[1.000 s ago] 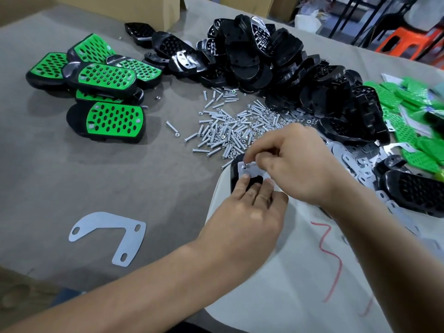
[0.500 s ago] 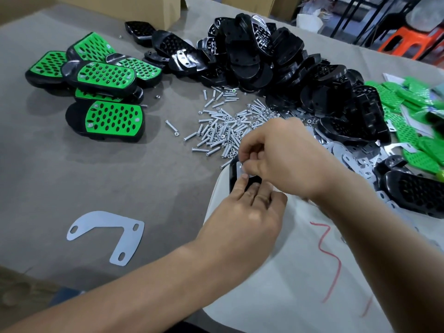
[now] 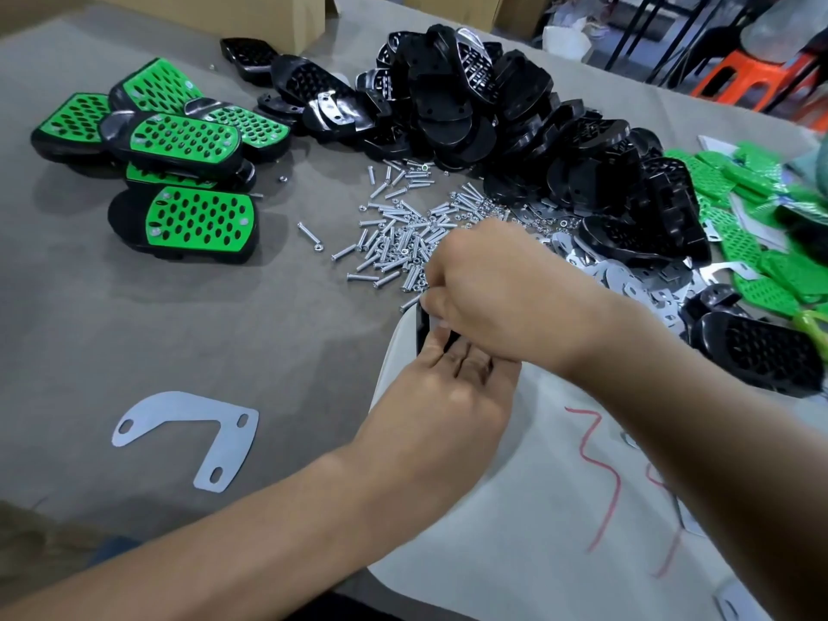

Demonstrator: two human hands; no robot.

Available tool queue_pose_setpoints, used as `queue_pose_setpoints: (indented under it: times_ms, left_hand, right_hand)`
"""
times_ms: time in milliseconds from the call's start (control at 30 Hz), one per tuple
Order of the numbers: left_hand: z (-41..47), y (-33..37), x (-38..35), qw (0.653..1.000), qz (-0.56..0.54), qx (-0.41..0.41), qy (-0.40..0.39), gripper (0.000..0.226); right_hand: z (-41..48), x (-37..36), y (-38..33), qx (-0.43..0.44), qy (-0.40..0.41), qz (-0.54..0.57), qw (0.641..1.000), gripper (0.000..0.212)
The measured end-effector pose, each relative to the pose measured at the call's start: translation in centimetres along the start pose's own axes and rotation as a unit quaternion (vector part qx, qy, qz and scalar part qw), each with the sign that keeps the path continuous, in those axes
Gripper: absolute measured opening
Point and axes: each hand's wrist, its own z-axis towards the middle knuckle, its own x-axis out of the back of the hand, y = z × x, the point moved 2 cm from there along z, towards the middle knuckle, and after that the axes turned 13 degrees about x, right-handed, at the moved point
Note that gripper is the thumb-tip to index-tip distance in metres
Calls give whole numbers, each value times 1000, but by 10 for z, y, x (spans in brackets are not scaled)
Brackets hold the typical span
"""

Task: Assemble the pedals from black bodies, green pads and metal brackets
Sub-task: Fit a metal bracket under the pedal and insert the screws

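The black pedal body (image 3: 421, 334) I am working on lies on a white sheet (image 3: 537, 486), mostly hidden under both hands. A sliver of its metal bracket (image 3: 433, 324) shows. My left hand (image 3: 448, 396) rests its straight fingers on the body. My right hand (image 3: 493, 284) is above it, curled fingertips pinching a small fastener at the bracket; the fastener itself is hidden. Behind are a heap of black bodies (image 3: 515, 127), green pads (image 3: 739, 181) at far right, loose brackets (image 3: 627, 280) and a scatter of screws (image 3: 403, 235).
Several finished green-topped pedals (image 3: 188, 141) lie at the back left. One large flat bracket (image 3: 192, 437) lies alone on the grey table near the front left. Another black body (image 3: 761, 351) sits right of my right arm. Cardboard boxes (image 3: 224, 11) line the far edge.
My right hand has slid slightly forward and left over the bracket, covering more of it. The left hand keeps its place on the pedal body.
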Motion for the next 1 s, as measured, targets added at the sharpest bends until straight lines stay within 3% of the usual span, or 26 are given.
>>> queue_pose_setpoints:
  times_ms: [200,267,367,433,533,700,900,1000]
  left_hand:
    - [2,1,3,1000,-17,-6,-7,36]
    - [0,2,1,999,-17,-4,-32,39]
    - [-1,2,0,998,-10,8,-66,42]
    - [-2,3,-1,997,-15,11,-72,35]
    - [-1,3,0,997,-9,5,-74,34]
    - [-1,2,0,998,13,15,-58,47]
    - [0,1,2,1000,-20,3,-11,34]
    - [0,2,1,999,-20,0,-26,35]
  right_hand:
    - [-7,-8,-7,41,4,-89,995,52]
    - [-8,-7,-3,16,3,-56,998,53]
    - [-11,-2,13,-59,89,76,991,52]
    - [-14,2,21,-61,123,109,985,35]
    - [-17,8,16,-41,83,109,990,12]
    - [-14,3,6,-3,52,72,996,11]
    - [-9,-5,-4,32,25,-42,998,22]
    - [-10,-5,-3,38,9,-41,998,27]
